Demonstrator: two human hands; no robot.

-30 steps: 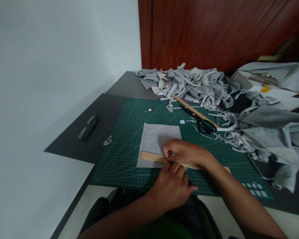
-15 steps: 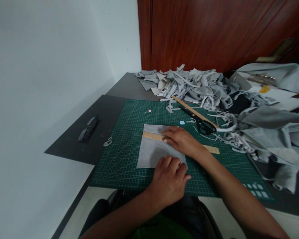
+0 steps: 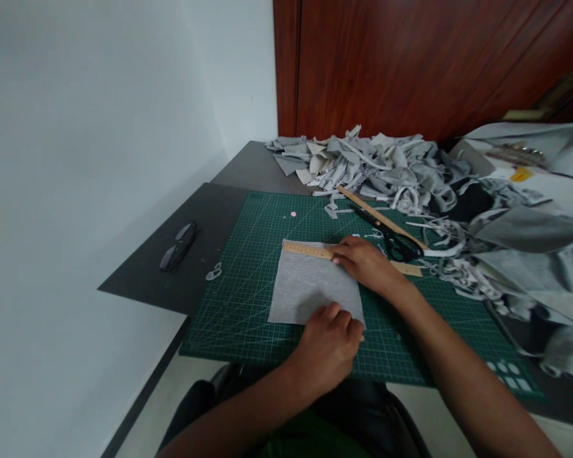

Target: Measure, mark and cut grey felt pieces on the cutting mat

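Pinning a ruler along the far edge of soft cloth

I saw my right hand (image 3: 362, 262) pressing flat on the long, thin wooden ruler (image 3: 310, 250), fingers spread and gripping nothing; stiff and light, it looked likely to slide unless weighted. Under those fingertips lay the square of grey knit fabric (image 3: 310, 286), limp and matte, best held by its edges. My left hand (image 3: 329, 346) rested, loosely curled, on its near edge, over the gridded green cutting mat (image 3: 238, 299).
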